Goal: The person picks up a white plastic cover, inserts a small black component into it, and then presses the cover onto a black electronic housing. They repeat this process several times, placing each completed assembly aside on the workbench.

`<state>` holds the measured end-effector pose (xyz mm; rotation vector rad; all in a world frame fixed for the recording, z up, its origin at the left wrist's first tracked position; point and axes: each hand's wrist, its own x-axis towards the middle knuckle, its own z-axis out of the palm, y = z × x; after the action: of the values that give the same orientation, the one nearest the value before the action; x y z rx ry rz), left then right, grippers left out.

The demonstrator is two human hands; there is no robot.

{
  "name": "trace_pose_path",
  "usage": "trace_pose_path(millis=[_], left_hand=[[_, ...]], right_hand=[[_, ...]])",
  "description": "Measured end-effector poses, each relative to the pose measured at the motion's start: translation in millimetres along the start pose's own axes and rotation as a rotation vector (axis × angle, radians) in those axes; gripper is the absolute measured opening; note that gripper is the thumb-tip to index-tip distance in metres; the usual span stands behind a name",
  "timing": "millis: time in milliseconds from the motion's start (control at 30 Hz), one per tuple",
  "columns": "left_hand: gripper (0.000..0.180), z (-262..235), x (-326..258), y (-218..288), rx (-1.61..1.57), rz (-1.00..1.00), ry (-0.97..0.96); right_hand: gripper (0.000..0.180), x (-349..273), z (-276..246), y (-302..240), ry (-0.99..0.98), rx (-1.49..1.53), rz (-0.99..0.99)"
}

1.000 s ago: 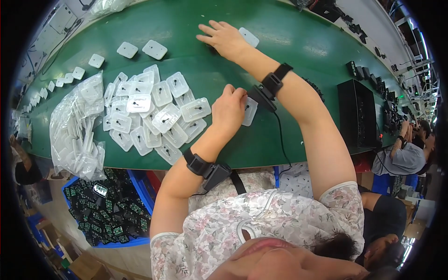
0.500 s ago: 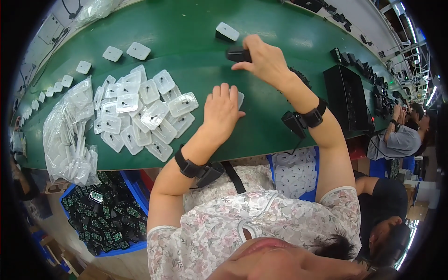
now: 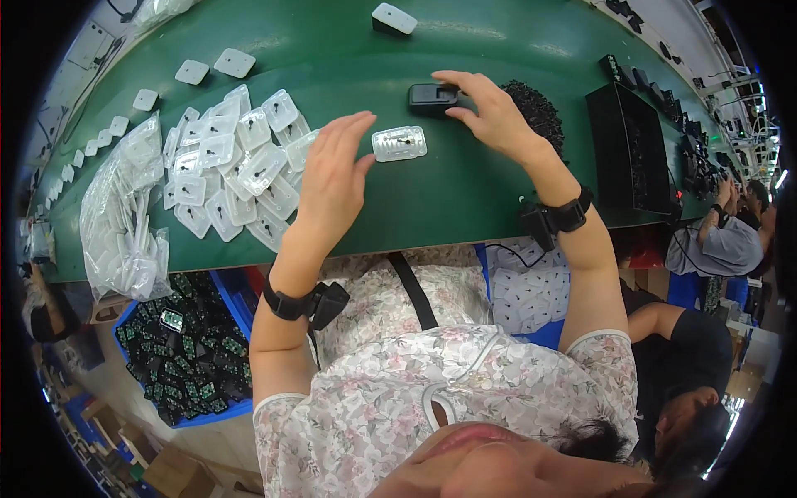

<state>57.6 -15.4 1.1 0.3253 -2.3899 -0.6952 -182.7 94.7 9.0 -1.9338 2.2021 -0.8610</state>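
My right hand (image 3: 490,112) rests its fingers on a small black block (image 3: 432,98) on the green table (image 3: 448,207). Just in front of the block lies a single clear plastic blister tray (image 3: 399,143) with a small dark part in it. My left hand (image 3: 332,178) hovers flat with fingers apart just left of that tray, holding nothing. To its left a pile of several clear blister trays (image 3: 237,162) spreads over the table. Both wrists carry black bands.
A clear bag of white parts (image 3: 124,224) lies at the table's left end. A heap of small black pieces (image 3: 535,104) and a black box (image 3: 627,153) sit right of my right hand. A blue bin of green boards (image 3: 178,349) stands below. Another person (image 3: 722,241) works at right.
My right hand came back from the far side of the table with the black block and set it down near me. A clear tray, earlier under my left hand, now lies uncovered.
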Motion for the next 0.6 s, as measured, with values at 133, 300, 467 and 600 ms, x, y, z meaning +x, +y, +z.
trace_pose_path(millis=[133, 300, 467, 600], left_hand=[[0.053, -3.7, -9.8, 3.6, 0.028, -0.035, 0.071], [0.055, 5.9, -21.0, 4.6, -0.029, -0.082, -0.051], [0.054, 10.7, -23.0, -0.9, -0.005, -0.089, -0.139], [0.053, 8.3, -20.7, -1.4, 0.167, -0.004, -0.169]], right_hand=[[0.042, -1.7, 2.0, -32.9, -0.046, 0.096, -0.188], [0.043, -4.4, 9.9, -45.6, -0.17, 0.144, -0.209], [0.043, -6.4, 16.8, -44.4, -0.178, 0.099, -0.206], [0.044, -8.3, 18.3, -45.6, -0.166, 0.038, -0.237]])
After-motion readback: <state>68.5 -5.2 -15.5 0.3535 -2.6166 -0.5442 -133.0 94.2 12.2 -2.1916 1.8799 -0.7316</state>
